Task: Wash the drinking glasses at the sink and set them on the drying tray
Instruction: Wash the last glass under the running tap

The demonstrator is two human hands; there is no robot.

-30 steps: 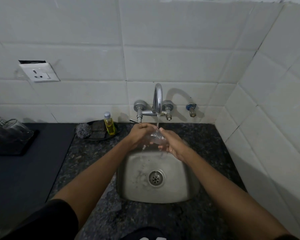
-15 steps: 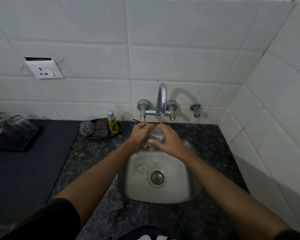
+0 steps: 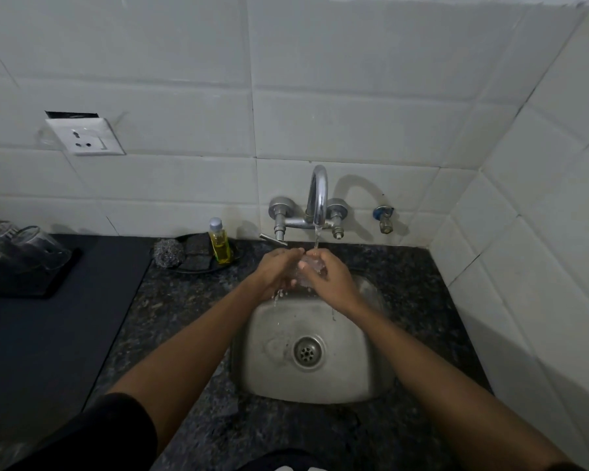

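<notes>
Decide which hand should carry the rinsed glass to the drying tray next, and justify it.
Probably the left hand: the drying tray sits on the counter's left side, so it need not cross over. Both hands grip the glass now.

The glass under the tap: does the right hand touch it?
Touching. The head view shows the right hand with fingers curled round the glass under the running tap; the left hand holds it too.

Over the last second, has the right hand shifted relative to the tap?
Yes. The right hand has slid left, nearer to directly under the tap spout, and now covers more of the glass it holds in the stream.
</notes>
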